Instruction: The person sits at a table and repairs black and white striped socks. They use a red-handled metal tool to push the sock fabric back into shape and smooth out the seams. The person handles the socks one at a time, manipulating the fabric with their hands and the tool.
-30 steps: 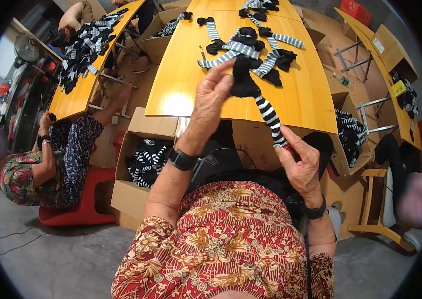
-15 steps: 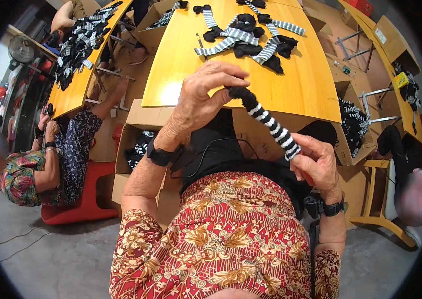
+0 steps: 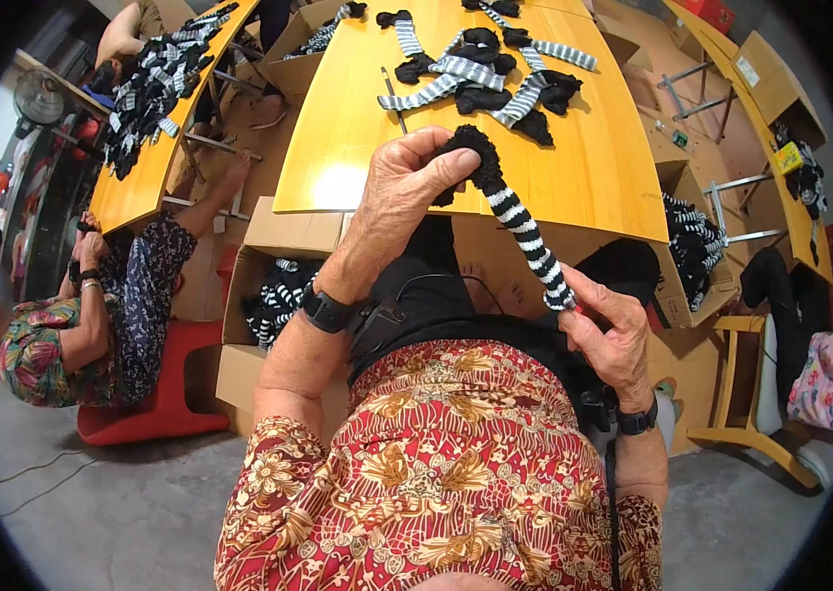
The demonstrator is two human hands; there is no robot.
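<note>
Between my two hands stretches a black-and-white striped knitted tube (image 3: 523, 227) with a bunched black end, like a sock or long glove; its exact kind is unclear. My left hand (image 3: 407, 177) pinches the black end, thumb across the front. At the lower striped end, my right hand (image 3: 610, 330) grips the edge between thumb and fingers, with a small red spot showing beside it. The piece slants down to the right, over my lap. Beyond it, on the yellow table (image 3: 338, 148), lies a loose pile of similar striped pieces (image 3: 480, 74).
A dark pen-like stick (image 3: 392, 98) lies left of the pile. Open cardboard boxes with striped pieces stand below the table, one left (image 3: 288, 231) and one right (image 3: 677, 197). A person (image 3: 62, 340) sits at the left table; another person (image 3: 820, 379) sits at right.
My left hand has turned so its thumb now crosses the black end, which is spread wider and faces up. My right hand has shifted slightly left, keeping the striped end.
</note>
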